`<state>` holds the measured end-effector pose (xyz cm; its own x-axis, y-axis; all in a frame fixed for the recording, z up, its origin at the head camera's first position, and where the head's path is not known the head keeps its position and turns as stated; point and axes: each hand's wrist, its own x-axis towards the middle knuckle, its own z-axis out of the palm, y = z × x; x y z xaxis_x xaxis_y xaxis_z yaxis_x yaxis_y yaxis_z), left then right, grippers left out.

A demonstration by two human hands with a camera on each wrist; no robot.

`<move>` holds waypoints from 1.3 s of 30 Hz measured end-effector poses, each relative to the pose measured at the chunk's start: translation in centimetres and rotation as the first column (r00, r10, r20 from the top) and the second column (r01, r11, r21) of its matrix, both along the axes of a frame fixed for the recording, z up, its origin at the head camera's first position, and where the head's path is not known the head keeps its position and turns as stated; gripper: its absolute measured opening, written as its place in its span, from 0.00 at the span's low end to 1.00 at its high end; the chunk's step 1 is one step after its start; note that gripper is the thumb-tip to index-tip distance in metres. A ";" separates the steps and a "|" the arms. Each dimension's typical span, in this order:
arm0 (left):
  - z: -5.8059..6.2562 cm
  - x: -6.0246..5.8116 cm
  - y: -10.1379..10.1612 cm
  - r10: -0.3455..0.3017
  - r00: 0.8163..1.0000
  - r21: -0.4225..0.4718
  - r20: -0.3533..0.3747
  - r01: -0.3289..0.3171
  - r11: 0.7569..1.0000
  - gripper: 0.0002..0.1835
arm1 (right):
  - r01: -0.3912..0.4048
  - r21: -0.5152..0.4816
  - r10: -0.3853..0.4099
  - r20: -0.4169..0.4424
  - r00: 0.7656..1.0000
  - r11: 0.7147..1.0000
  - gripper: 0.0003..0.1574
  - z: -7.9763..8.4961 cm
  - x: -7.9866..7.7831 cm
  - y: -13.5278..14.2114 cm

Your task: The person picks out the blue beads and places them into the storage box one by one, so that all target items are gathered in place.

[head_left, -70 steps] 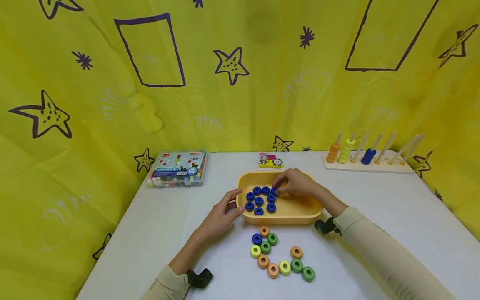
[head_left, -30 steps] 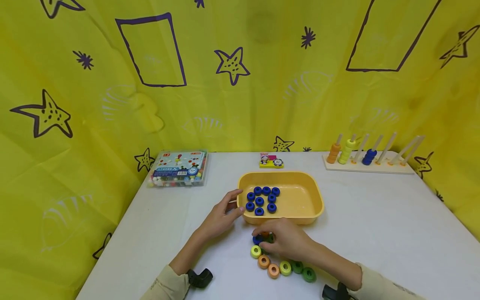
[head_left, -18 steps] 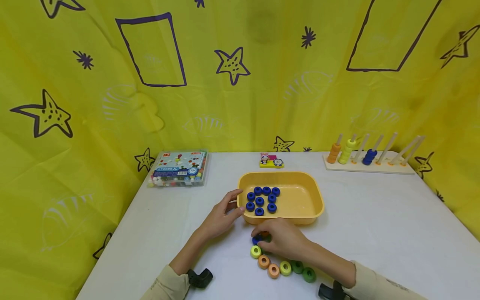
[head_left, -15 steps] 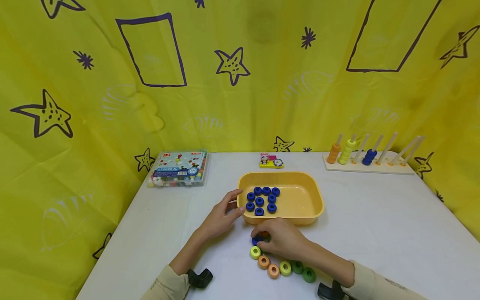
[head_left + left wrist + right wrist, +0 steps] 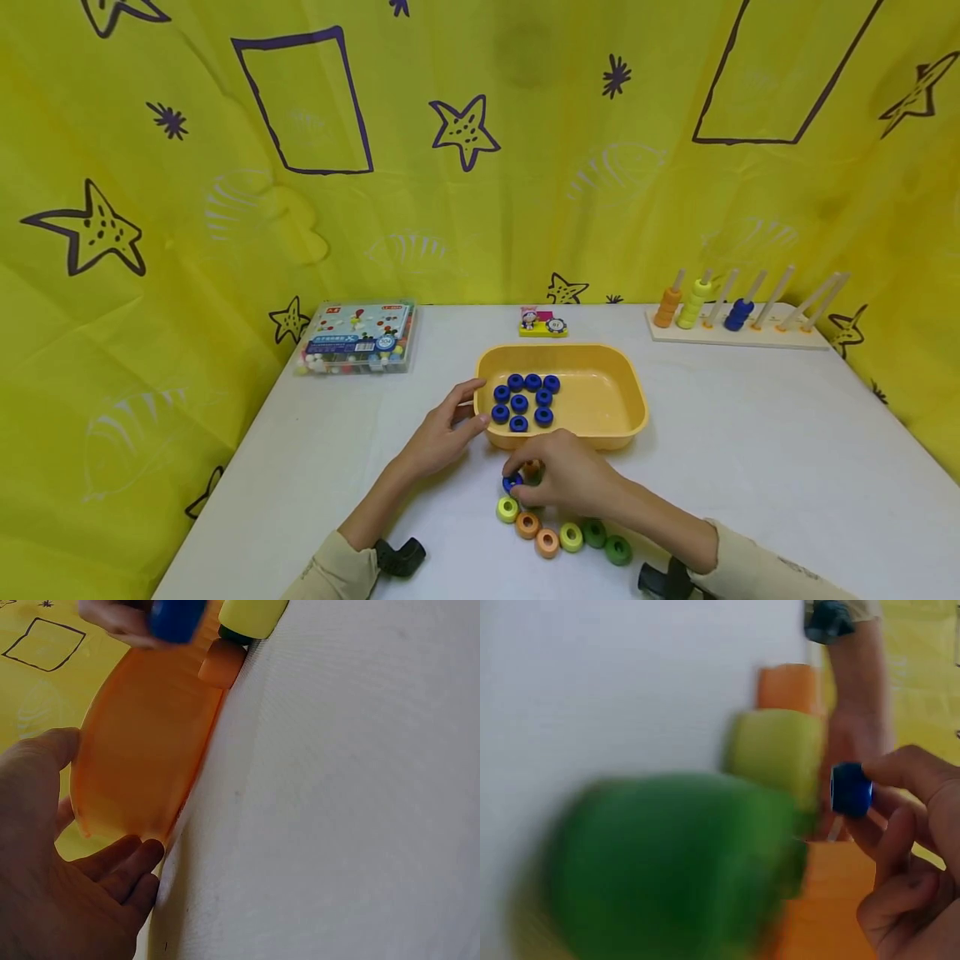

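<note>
Between the thumb and fingertips of my right hand (image 5: 573, 475) is a blue ring bead (image 5: 851, 790), its hole facing sideways in the right wrist view. The hand is just in front of a yellow tray (image 5: 600, 417), over other beads. My left hand (image 5: 442, 429) holds the tray's left end, thumb and fingers spread around its corner. Several blue beads (image 5: 519, 404) lie in the tray's left half. On the table a yellow bead (image 5: 507, 510), an orange bead (image 5: 527, 524) and a green bead (image 5: 618, 550) belong to a curved row partly hidden by my right hand.
A pegged wooden board (image 5: 738, 335) with orange, yellow and blue beads stands at the back right. A clear plastic box (image 5: 358, 337) of coloured pieces lies at the back left. Behind the tray sits a small yellow toy block (image 5: 543, 323). A yellow curtain (image 5: 495, 217) backs the table.
My right hand has come from inside the tray to the row in front and taken hold of the blue bead there. The neighbouring yellow bead has shifted slightly. My left hand stays put.
</note>
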<state>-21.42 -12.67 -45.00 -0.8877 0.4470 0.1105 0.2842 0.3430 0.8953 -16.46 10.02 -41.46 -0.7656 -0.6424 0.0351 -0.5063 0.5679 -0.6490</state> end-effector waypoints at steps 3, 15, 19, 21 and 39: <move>-1.0 -0.6 -0.1 0.010 1.000 -0.003 -0.006 -0.010 1.000 0.31 | -0.002 -0.029 0.002 -0.008 1.000 1.000 0.09 1.6 -0.3 0.6; 2.2 0.9 0.1 -0.001 1.000 -0.009 0.029 0.001 1.000 0.30 | -0.035 -0.137 0.041 0.043 0.998 0.990 0.10 3.5 -8.0 5.9; 2.6 1.2 0.3 0.002 1.000 -0.010 0.026 -0.001 1.000 0.29 | -0.061 -0.128 0.074 0.098 0.992 0.990 0.10 2.5 -10.4 7.4; 2.6 1.3 0.3 0.001 1.000 -0.012 0.027 -0.001 1.000 0.28 | -0.073 -0.109 0.085 0.113 0.990 0.991 0.10 1.9 -11.2 7.9; -1.1 -0.6 0.2 0.016 1.000 -0.027 0.006 -0.016 0.999 0.31 | -0.191 0.095 0.170 0.195 0.966 0.977 0.09 0.1 -12.3 8.1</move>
<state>-22.02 -12.47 -46.10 -0.8955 0.4354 0.0928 0.2728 0.3719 0.8873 -28.80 18.09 -41.41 -0.6226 -0.7624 -0.1765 -0.4843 0.5526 -0.6783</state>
